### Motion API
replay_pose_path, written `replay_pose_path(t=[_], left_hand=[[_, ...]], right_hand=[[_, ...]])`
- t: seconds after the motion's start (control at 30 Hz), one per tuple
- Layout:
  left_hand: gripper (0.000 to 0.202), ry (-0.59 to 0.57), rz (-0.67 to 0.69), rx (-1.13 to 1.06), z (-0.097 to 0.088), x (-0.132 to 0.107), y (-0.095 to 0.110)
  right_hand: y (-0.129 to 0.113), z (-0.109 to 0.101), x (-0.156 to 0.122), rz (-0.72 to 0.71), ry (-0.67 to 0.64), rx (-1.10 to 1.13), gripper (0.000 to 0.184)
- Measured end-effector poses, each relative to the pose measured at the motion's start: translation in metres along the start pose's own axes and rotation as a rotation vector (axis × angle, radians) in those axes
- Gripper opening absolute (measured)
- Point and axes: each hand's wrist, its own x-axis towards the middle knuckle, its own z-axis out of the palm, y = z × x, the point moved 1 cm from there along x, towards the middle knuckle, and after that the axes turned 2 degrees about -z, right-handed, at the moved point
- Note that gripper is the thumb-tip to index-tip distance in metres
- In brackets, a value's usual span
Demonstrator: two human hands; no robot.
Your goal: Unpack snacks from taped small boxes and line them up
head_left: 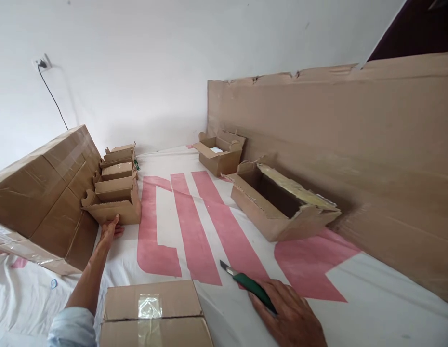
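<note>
- Cardboard sheet (354,144): stands on edge, well beyond the right hand.
- Large taped carton (39,193): just left of the left hand.
- Open box (282,207): ahead of the right hand.
- Sealed box (151,313): between both hands.
- Small boxes (117,188): a row; the left hand (109,230), fingers spread, touches the nearest one.
- Utility knife (245,282): green, gripped in the closed right hand (292,313), blade pointing away.

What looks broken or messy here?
The larger open cardboard box near the middle has ragged, torn flaps, and the big cardboard sheet behind it is ripped along its top edge. The green utility knife under the right hand has its blade out.
</note>
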Motion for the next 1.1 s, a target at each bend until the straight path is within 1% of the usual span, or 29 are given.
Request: replay_pose_path(t=[0.1, 0.2, 0.3, 0.4, 0.47, 0.57, 0.67, 0.73, 0.8, 0.87, 0.93, 1.0, 1.1], left_hand=[[0.053, -0.003, -0.011, 0.049, 0.001, 0.008, 0.009], [0.059, -0.021, -0.011, 0.111, 0.001, 0.009, 0.017], [0.064, -0.041, -0.001, 0.186, -0.001, 0.002, 0.026], [0.064, -0.096, 0.049, 0.254, -0.006, -0.015, 0.033], [0.062, -0.167, 0.11, 0.286, -0.011, -0.033, 0.037], [0.06, -0.293, 0.233, 0.303, -0.023, -0.07, 0.043], [0.06, -0.391, 0.337, 0.304, -0.042, -0.118, 0.045], [0.056, -0.445, 0.405, 0.318, -0.056, -0.153, 0.042], [0.05, -0.514, 0.525, 0.376, -0.07, -0.187, 0.036], [0.044, -0.537, 0.593, 0.434, -0.081, -0.215, 0.027], [0.041, -0.512, 0.593, 0.464, -0.088, -0.234, 0.016], [0.042, -0.486, 0.568, 0.457, -0.094, -0.246, 0.006], [0.047, -0.485, 0.54, 0.379, -0.1, -0.254, -0.008]], right_hand=[[-0.001, 0.0, 0.001, 0.009, 0.004, 0.003, 0.031], [-0.001, 0.001, 0.0, 0.015, 0.009, 0.016, 0.03], [-0.001, 0.002, -0.002, 0.033, -0.012, 0.043, 0.031], [-0.002, 0.001, -0.003, 0.071, -0.048, 0.06, 0.032], [-0.003, 0.0, -0.003, 0.086, -0.075, 0.068, 0.033], [-0.003, -0.002, -0.004, 0.097, -0.105, 0.077, 0.033], [-0.003, -0.002, -0.005, 0.113, -0.118, 0.079, 0.032], [-0.003, -0.002, -0.006, 0.122, -0.133, 0.077, 0.031], [-0.003, -0.003, -0.006, 0.133, -0.149, 0.069, 0.029], [-0.003, -0.004, -0.007, 0.143, -0.157, 0.064, 0.029], [-0.002, -0.004, -0.008, 0.152, -0.161, 0.073, 0.03], [-0.001, -0.005, -0.008, 0.163, -0.166, 0.098, 0.032], [-0.001, -0.008, -0.007, 0.208, -0.174, 0.166, 0.039]])
